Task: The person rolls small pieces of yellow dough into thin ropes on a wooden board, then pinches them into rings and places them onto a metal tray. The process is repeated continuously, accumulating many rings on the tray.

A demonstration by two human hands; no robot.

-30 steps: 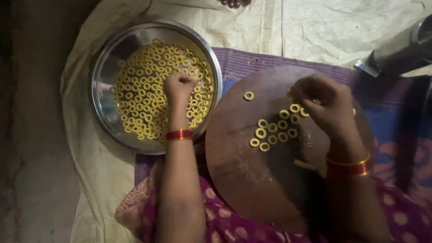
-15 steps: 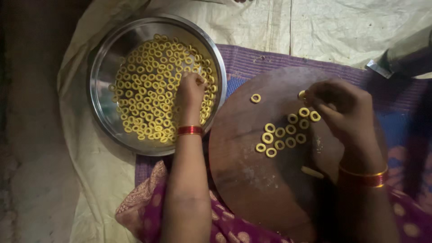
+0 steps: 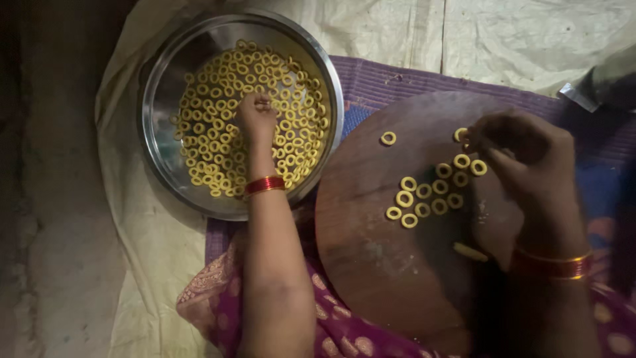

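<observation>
Steel bowl holds dough rings; left hand rests among them.

Single head view, straight down, close over steel bowl and round wooden board.

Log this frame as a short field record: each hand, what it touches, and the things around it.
view: head camera, looking down
left hand: inside the steel bowl, fingers bunched down on the yellow dough rings; whether it has one in its grip cannot be told
right hand: over the round wooden board, fingertips at a ring near the board's far edge
on board: a cluster of rings, one lone ring, a short dough strip
wrists: red bangles
under all: pale sheet, purple mat
</observation>
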